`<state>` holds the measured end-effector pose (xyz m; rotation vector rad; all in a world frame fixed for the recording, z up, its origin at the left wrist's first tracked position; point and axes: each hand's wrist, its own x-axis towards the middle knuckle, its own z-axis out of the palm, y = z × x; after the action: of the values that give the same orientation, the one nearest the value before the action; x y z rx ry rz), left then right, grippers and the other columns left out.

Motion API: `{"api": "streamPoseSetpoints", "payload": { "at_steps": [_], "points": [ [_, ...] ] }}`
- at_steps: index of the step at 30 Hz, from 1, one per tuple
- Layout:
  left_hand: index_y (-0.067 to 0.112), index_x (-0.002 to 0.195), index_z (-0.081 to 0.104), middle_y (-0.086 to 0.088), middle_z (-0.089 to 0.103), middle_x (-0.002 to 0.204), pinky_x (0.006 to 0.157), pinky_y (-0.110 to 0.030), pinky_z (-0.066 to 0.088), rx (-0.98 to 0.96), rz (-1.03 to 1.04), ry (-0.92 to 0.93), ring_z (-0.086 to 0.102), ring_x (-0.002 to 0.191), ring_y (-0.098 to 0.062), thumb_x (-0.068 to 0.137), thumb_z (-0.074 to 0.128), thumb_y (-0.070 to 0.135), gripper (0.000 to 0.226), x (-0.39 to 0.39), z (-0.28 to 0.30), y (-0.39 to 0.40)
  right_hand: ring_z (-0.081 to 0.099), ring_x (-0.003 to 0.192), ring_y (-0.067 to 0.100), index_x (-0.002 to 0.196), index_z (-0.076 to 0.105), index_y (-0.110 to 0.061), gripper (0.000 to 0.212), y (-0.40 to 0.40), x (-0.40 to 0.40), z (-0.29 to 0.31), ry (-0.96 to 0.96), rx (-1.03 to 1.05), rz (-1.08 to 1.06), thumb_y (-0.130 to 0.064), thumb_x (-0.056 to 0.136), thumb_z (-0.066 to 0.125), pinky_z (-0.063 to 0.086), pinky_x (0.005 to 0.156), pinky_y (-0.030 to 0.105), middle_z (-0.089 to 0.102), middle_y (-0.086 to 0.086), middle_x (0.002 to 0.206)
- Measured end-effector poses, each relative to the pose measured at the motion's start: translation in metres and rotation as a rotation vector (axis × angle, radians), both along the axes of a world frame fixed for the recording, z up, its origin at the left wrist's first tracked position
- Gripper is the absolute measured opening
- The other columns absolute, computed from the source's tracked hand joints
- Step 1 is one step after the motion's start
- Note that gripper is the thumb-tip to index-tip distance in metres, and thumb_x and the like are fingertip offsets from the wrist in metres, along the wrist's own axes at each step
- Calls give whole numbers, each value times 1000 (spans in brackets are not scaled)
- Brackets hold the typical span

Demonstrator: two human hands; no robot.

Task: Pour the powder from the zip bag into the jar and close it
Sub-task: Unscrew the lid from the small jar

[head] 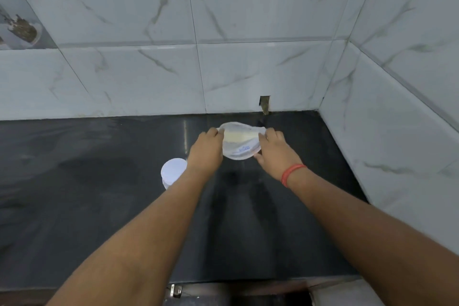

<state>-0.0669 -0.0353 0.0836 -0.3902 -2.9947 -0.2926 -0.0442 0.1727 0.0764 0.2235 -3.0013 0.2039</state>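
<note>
Over dark stone counter, near back wall: clear zip bag held up between both hands. Left hand gripping bag's left edge, fingers curled round top corner. Right hand gripping right edge, fingers curled over upper corner, thumb side tucked beneath. Bag mouth pulled open into wide oval facing the camera, pale yellowish powder visible inside, lying toward far side. Blue print on near face of bag, too small to read. Bag apparently clear of counter; whether lowest edge touches stone, cannot tell.

Jar standing on counter just left of left wrist, partly hidden behind left forearm. White round top showing; whether that is a lid or an open rim, cannot tell. Jar apart from bag, lower left of it.

Red thread band round right wrist. Both forearms bare, reaching forward from bottom of view.

Grey-veined marble tiles covering back wall and right side wall, meeting at corner. Small dark notch in tiles at counter level, just behind bag. Metal fitting below front edge of counter.
</note>
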Motion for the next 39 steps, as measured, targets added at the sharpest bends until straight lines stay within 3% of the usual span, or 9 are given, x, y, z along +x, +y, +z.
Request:
{"api": "streamPoseSetpoints", "payload": {
  "at_steps": [4, 8, 13, 18, 22, 24, 29, 34, 39],
  "points": [
    [21, 149, 47, -5, 54, 133, 70, -39, 51, -51, 22, -8, 55, 109, -30, 99, 53, 10, 52, 27, -27, 0, 43, 121, 23, 130, 59, -14, 40, 5, 26, -33, -36, -72, -34, -35, 96, 59, 54, 93, 37, 46, 3, 131],
    [15, 120, 67, -8, 61, 116, 59, -37, 47, -62, 23, 37, 59, 96, -33, 92, 59, 10, 29, 42, -43, -4, 47, 119, 24, 119, 69, -19, 28, 8, 46, -51, -28, -103, -54, -30, 95, 59, 52, 94, 36, 51, 1, 129],
    [11, 91, 73, -9, 66, 103, 72, -43, 49, -34, -22, 99, 62, 90, -35, 80, 69, 17, 14, 55, -61, -8, 50, 117, 25, 107, 75, -20, 21, 7, 54, -60, -20, -185, -72, -28, 93, 61, 48, 99, 39, 56, 1, 128],
    [12, 97, 69, -7, 66, 103, 79, -44, 52, 65, -78, 156, 61, 93, -33, 83, 65, 24, 19, 57, -66, -13, 56, 109, 25, 102, 75, -21, 17, -4, 56, -61, 38, -262, -86, -25, 90, 64, 48, 97, 42, 60, 0, 120],
    [13, 105, 69, -5, 67, 105, 114, -52, 37, 86, -123, 268, 61, 100, -30, 82, 62, 24, 26, 54, -63, -25, 56, 112, 25, 112, 72, -19, 24, -18, 52, -57, 53, -303, -89, -23, 89, 66, 46, 100, 42, 61, 1, 121],
    [13, 108, 69, -3, 67, 108, 122, -55, 26, 89, -132, 315, 61, 105, -27, 82, 65, 22, 28, 54, -60, -34, 55, 114, 25, 115, 71, -19, 26, -27, 49, -53, 51, -310, -68, -24, 89, 65, 46, 101, 41, 61, 1, 122],
    [13, 111, 69, -2, 67, 113, 124, -56, 21, 172, -66, 357, 61, 110, -24, 83, 67, 23, 29, 56, -47, -66, 55, 115, 25, 121, 67, -19, 30, -59, 40, -45, 41, -317, -3, -26, 92, 64, 47, 100, 38, 60, 3, 125],
    [14, 122, 65, -2, 66, 124, 124, -55, 22, 190, 88, 285, 59, 120, -22, 89, 55, 38, 42, 64, -44, -110, 53, 119, 24, 125, 64, -19, 31, -102, 34, -39, 17, -355, 64, -26, 95, 61, 47, 103, 38, 58, 3, 128],
    [10, 129, 60, -4, 63, 132, 126, -52, 15, 444, 285, 167, 54, 129, -26, 94, 59, 36, 43, 73, -57, -144, 55, 117, 24, 126, 64, -17, 34, -142, 30, -34, 19, -413, 126, -28, 93, 63, 48, 101, 39, 59, 3, 127]
  ]
}}
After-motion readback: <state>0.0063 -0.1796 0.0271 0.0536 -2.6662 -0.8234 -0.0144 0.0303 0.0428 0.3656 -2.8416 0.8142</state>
